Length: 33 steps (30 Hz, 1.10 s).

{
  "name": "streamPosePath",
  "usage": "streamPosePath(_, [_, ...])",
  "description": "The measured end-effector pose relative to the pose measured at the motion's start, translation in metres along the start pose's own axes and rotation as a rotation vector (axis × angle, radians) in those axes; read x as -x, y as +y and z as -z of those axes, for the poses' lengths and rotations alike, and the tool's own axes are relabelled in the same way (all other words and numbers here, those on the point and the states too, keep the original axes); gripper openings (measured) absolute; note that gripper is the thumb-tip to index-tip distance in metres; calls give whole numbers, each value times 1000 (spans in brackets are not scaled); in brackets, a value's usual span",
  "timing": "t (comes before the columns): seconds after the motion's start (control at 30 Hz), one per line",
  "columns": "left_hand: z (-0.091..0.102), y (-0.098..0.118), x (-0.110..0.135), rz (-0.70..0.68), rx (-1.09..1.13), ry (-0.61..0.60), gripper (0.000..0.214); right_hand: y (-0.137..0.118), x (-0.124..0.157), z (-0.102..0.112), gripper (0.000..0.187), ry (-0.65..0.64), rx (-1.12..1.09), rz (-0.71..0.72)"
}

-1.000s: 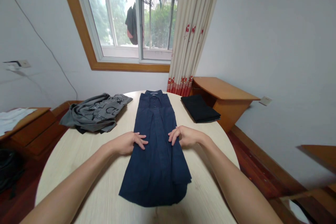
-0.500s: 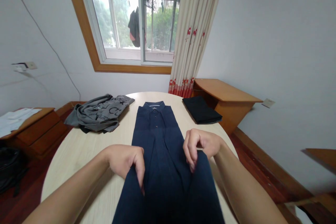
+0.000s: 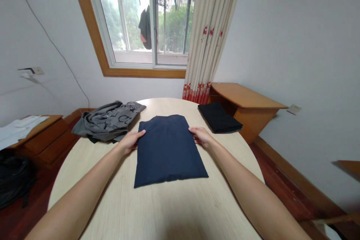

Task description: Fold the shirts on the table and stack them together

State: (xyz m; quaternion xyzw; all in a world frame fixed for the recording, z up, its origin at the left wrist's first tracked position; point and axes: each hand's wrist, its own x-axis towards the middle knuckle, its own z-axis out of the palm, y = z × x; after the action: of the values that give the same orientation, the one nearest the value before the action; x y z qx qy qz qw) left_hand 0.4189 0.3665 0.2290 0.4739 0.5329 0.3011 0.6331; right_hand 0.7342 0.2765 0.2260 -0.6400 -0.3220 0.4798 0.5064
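A navy blue shirt lies folded over on itself in the middle of the round table, its collar and buttons hidden under the top layer. My left hand grips its left edge toward the far end, thumb on top and fingers beneath. On the opposite edge, my right hand pinches the cloth in the same way, with its fingertips partly under the fabric. The near edge of the shirt is slightly wavy and rests on the tabletop.
The pale wooden table bears a heap of grey printed clothing at the far left and a folded black garment at the far right. A brown desk stands behind the right side, near a curtain. A dark bag sits at left.
The shirt's near part has been folded away from me over its buttoned front, covering the collar. Both hands have moved forward to the far part of the side edges.
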Motion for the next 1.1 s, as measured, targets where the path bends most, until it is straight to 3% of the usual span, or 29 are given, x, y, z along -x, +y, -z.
streamPosePath(0.13, [0, -5, -8, -17, 58, -11, 27, 6, -4, -2, 21, -3, 61, 48])
streamPosePath(0.3, [-15, -8, -11, -120, 159, -4, 16, 8, -7, -6, 21, -11, 57, 102])
streamPosePath(0.43, [-23, -6, -8, -169, 278, -78, 14, 8, -8, -5, 19, 11, -7, 155])
streamPosePath(0.7, [-13, -5, -16, -92, 327, -70, 22, 14, -4, 4, 27, 43, 44, 36])
streamPosePath(0.97, [-18, -2, -14, -322, 332, -157, 53, 11, 4, -5, 13, -9, -2, 112])
streamPosePath(1.1, [-16, -2, -21, -306, 86, 64, 61, 12, -4, -5, 13, 9, 17, 140])
